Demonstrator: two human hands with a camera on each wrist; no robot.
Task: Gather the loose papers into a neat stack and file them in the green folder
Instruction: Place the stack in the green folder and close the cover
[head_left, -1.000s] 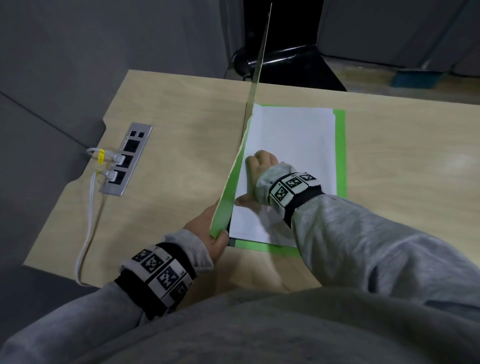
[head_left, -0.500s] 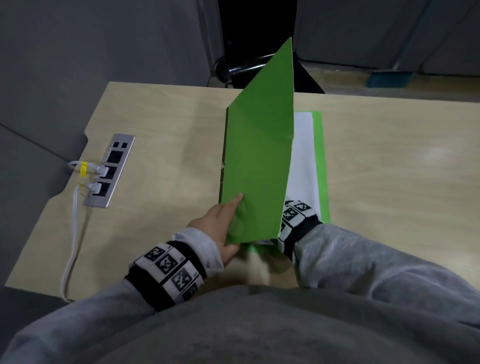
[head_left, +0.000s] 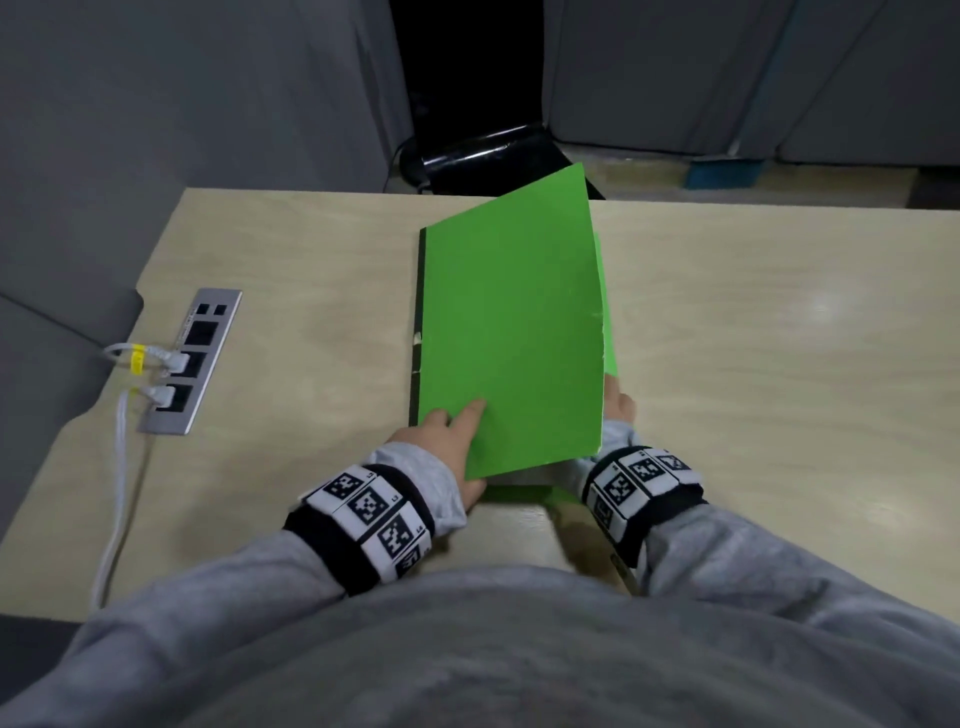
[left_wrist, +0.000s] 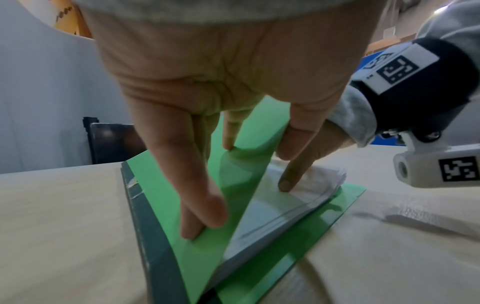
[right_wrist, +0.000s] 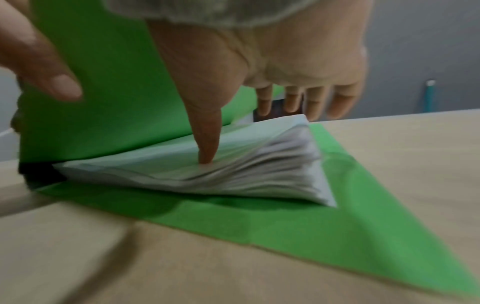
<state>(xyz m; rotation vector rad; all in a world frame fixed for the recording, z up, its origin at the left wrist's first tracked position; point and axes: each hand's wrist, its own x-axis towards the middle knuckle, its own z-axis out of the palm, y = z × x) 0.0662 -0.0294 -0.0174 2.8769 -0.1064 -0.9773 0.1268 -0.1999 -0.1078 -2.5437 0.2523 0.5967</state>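
Note:
The green folder (head_left: 509, 322) lies on the wooden desk (head_left: 753, 364), dark spine to the left. Its front cover is tilted low over the white paper stack (right_wrist: 233, 174), which rests on the back cover (right_wrist: 285, 226). My left hand (head_left: 457, 421) holds the cover's near left corner, fingers (left_wrist: 202, 216) on its outer face and the rest of the hand tucked under the edge. My right hand (head_left: 618, 405) sits at the near right side, mostly hidden under the cover. Its thumb (right_wrist: 207, 152) presses on the top sheet, and its other fingers (right_wrist: 306, 102) hang straight.
A metal socket panel (head_left: 192, 358) is set into the desk at the left, with white cables (head_left: 117, 467) running off the near edge. A black chair (head_left: 483, 156) stands past the far edge. Grey partitions surround the desk.
The folder's cover has swung from upright down to the right over the papers, guided by my left hand. My right hand has slid back to the near right edge of the stack.

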